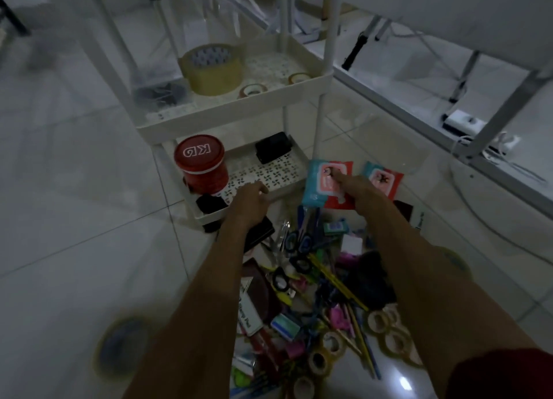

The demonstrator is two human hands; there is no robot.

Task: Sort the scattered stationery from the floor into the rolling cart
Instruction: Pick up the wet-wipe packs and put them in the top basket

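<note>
- Stationery (317,282): heaped on floor, touching cart (236,106) foot; mostly unsorted.
- Right hand (354,195): grasps wipes pack (317,186) beside lower tray (278,171), likely bound there.
- Left hand (248,201): fingers curled at tray rim; any contents cannot be told.
- Tape (214,69): grouped with smaller rolls on upper shelf (269,62), like with like.

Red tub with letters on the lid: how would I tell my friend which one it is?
Find the white rolling cart and look at its lower shelf, under the upper shelf with the big brown tape roll. At the left end stands the red tub. It is the only round, red thing there, with white letters on its lid, taller than the flat black things near it.
</note>
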